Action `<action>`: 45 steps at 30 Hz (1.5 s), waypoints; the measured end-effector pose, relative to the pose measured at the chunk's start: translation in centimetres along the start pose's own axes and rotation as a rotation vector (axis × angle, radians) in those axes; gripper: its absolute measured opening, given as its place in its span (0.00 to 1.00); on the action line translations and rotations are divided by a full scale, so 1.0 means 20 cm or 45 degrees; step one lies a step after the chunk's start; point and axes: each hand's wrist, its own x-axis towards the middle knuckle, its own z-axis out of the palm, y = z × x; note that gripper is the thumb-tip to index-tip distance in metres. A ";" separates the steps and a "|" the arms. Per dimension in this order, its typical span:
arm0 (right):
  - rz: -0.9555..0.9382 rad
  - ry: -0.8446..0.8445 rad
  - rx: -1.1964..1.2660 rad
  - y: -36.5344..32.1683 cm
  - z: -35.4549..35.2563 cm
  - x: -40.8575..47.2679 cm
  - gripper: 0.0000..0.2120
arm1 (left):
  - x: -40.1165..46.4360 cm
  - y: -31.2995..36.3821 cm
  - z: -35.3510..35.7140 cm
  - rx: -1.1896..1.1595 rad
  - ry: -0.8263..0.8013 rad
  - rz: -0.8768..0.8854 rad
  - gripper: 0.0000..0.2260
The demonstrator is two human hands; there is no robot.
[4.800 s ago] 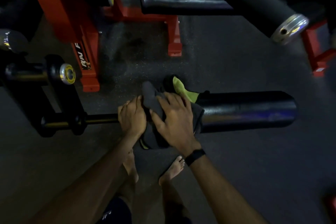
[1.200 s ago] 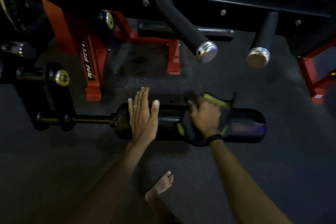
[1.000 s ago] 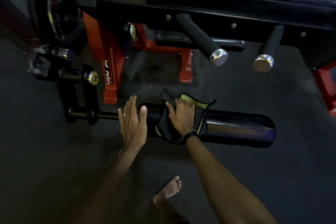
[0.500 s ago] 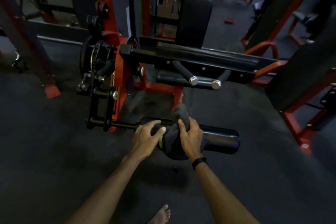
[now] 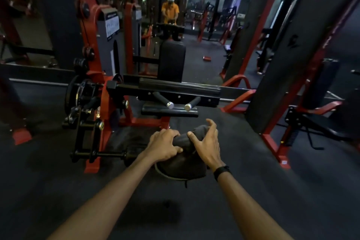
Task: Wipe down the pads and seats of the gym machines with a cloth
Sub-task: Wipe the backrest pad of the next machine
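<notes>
Both my hands hold a dark cloth (image 5: 182,167) low in front of me. My left hand (image 5: 164,146) grips its bunched top from the left. My right hand (image 5: 207,147) has its thumb on the bunch and its fingers curved behind it. The rest of the cloth hangs down below my hands and hides most of the black roller pad (image 5: 133,159). Only the roller's left end and its thin bar (image 5: 109,155) show. Beyond it lies the machine's long black bench pad (image 5: 179,86), with an upright black back pad (image 5: 171,60) behind.
Two chrome-capped black handles (image 5: 169,104) stick out under the bench pad. A red frame with a weight plate (image 5: 73,93) stands at the left. A red and black rack (image 5: 272,138) stands close on the right. A person in orange (image 5: 170,11) is far back. The floor is dark rubber.
My head has risen, so more of the gym shows. The cloth has come up off the roller pad and is bunched between both hands. My left hand now grips the cloth instead of the roller.
</notes>
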 end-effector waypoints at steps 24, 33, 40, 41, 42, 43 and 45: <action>-0.218 -0.401 -0.732 0.29 -2.10 0.57 0.13 | 0.99 1.53 0.07 -0.306 -0.215 0.546 0.10; -0.357 -0.132 -1.000 0.49 -2.28 1.02 0.11 | 1.32 1.72 0.15 -0.494 -0.063 0.424 0.07; -0.431 -0.006 -1.137 0.54 -2.25 1.44 0.12 | 1.78 1.72 0.14 -0.425 0.049 0.405 0.08; -0.434 0.018 -1.176 0.53 -2.26 1.51 0.12 | 1.85 1.73 0.14 -0.418 0.063 0.400 0.10; -0.430 0.019 -1.205 0.52 -2.27 1.56 0.12 | 1.90 1.73 0.14 -0.398 0.073 0.392 0.13; -0.412 -0.013 -1.226 0.51 -2.30 1.65 0.13 | 2.00 1.74 0.15 -0.397 0.079 0.392 0.16; -0.353 -0.126 -1.192 0.46 -2.35 1.81 0.18 | 2.15 1.74 0.13 -0.356 0.104 0.375 0.17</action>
